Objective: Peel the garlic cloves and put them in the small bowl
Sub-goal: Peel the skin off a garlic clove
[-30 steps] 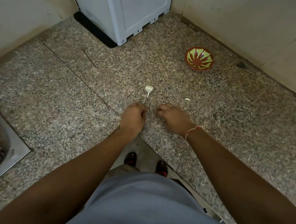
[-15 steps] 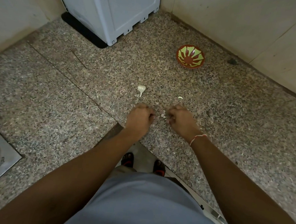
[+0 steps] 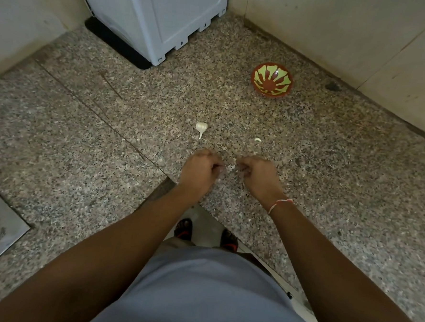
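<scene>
Both hands low over the speckled granite countertop (image 3: 329,193), close to its inner corner edge. Left hand (image 3: 198,171) with fingers curled inward, right hand (image 3: 259,175) likewise, fingertips of both meeting on a small whitish garlic clove (image 3: 230,167) pinched between them; too small and blurred to tell how much skin remains. A red-and-white thread (image 3: 279,204) around the right wrist. Just beyond the hands, toward the middle of the surface, a garlic bulb (image 3: 201,127) lying on the stone with its stem pointing back at the hands. To its right, apart from it, a single pale loose clove (image 3: 257,139). Farther off, near the back edge by the tiled wall, the small bowl (image 3: 272,80), red-brown with a green sunburst pattern inside, upright, well apart from hands and garlic, nothing seen in it. In the far left corner, a white appliance (image 3: 160,15) on a dark mat. At the left edge, part of a steel sink (image 3: 1,227).
</scene>
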